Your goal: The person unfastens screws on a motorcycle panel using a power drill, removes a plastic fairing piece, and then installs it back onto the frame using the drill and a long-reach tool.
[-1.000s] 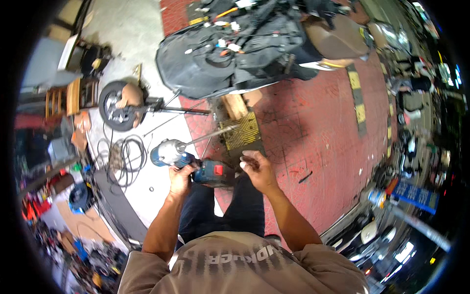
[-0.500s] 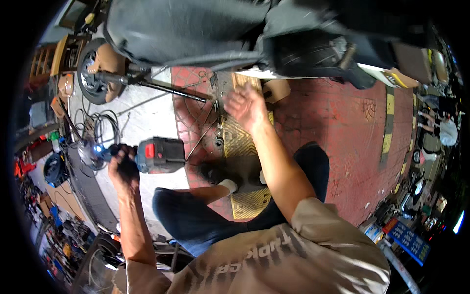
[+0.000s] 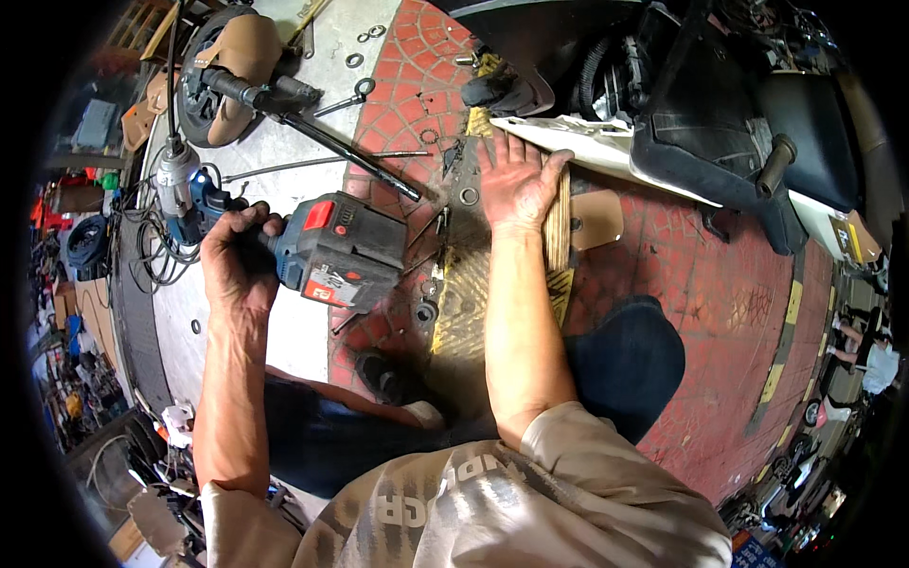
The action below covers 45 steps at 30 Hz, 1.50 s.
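Left of frame centre, the left hand (image 3: pixel 244 260) grips a grey-nosed, blue-black, red-marked power tool (image 3: pixel 331 248); upper centre, the right hand (image 3: pixel 517 187) is spread.

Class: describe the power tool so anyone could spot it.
Find the white floor beside the red paving. Over it, the left hand grips a blue and black power tool. A chunky, red-marked battery separates it from the thin rods nearby.

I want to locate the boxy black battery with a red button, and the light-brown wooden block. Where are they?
Boxy black battery (image 3: pixel 352 248): head view, middle of its body.
Light-brown wooden block (image 3: pixel 557 232): head view, middle of visible part.
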Tool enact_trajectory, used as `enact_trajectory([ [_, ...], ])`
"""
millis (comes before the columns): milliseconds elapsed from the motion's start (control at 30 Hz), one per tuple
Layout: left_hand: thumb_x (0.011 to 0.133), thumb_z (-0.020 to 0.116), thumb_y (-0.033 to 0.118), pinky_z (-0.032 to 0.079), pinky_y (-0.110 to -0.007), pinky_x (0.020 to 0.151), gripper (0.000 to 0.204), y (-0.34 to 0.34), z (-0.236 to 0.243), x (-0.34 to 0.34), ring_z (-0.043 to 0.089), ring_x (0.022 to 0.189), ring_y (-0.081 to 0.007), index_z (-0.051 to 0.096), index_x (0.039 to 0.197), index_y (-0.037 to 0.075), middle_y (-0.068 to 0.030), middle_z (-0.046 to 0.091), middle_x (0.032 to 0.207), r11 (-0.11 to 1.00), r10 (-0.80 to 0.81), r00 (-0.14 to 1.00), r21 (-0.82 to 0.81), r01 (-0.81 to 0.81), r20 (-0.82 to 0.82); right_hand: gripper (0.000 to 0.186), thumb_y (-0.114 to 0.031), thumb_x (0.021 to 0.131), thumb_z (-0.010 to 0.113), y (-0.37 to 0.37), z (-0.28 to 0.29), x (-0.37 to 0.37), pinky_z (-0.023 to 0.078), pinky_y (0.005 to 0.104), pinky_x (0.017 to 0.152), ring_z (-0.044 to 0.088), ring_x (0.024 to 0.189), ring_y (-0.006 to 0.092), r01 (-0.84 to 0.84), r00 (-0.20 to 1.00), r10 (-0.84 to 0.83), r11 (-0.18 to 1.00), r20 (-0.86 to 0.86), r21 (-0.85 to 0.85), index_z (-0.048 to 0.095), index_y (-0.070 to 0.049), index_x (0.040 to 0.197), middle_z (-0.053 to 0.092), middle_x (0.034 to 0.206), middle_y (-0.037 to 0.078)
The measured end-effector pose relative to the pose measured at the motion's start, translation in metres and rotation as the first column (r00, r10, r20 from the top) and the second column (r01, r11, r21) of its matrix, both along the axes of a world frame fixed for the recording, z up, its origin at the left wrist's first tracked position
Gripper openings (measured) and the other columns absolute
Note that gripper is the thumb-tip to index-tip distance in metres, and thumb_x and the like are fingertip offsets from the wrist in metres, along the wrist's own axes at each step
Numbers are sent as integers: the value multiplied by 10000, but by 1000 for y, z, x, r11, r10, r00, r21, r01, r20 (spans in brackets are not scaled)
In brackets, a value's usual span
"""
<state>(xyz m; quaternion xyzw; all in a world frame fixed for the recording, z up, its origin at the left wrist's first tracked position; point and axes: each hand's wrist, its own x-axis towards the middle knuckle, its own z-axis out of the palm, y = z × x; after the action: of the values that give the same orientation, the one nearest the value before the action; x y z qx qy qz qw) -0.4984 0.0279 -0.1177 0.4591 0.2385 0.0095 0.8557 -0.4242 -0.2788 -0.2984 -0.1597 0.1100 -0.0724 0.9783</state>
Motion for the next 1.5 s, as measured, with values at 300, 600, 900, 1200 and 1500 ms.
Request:
enact_trajectory([
  [300, 837, 639, 60, 460, -321, 749, 110, 4, 13, 2, 539, 750, -202, 535, 816, 89, -71, 582, 842, 999, -51, 999, -8, 51, 12, 1049, -694, 930, 527, -21, -15, -13, 184, 563, 1264, 205, 1569, 378, -118, 990, 101, 976, 102, 181, 152, -10, 1631, 229, 1692, 176],
  [600, 842, 623, 68, 509, -342, 724, 121, 30, 0, 16, 563, 662, -182, 534, 764, 90, -41, 564, 744, 982, -165, 986, 86, 167, -30, 882, -639, 1016, 216, -30, -9, -10, 189, 598, 1240, 214, 1562, 435, -193, 969, 221, 956, -114, 221, 151, -21, 1642, 218, 1715, 145],
  [900, 825, 651, 65, 525, -376, 737, 126, 2, -85, 0, 554, 661, -185, 540, 884, 61, -45, 553, 758, 989, -141, 985, 29, 144, -98, 618, -295, 1025, 371, -42, -5, -13, 246, 576, 1235, 353, 1515, 377, -258, 963, 263, 963, -66, 73, 342, 21, 1555, 366, 1647, 140],
  [1200, 810, 666, 12, 523, -334, 683, 128, 81, -125, -50, 620, 689, -194, 606, 923, 23, -57, 623, 789, 884, 115, 993, 452, -117, 31, 508, -165, 963, 442, -40, 5, -4, 368, 512, 1164, 475, 1438, 360, -303, 933, 310, 951, -183, 65, 476, 43, 1425, 510, 1532, 123],
  [1500, 770, 686, -123, 526, -351, 912, 422, 153, -201, -40, 659, 998, -213, 678, 1171, 7, -67, 697, 1088, 676, 384, 877, 559, -480, 289, 550, -193, 977, 455, -43, 6, -4, 426, 510, 1117, 483, 1429, 356, -338, 919, 344, 939, -193, 61, 441, 30, 1479, 494, 1549, 116],
])
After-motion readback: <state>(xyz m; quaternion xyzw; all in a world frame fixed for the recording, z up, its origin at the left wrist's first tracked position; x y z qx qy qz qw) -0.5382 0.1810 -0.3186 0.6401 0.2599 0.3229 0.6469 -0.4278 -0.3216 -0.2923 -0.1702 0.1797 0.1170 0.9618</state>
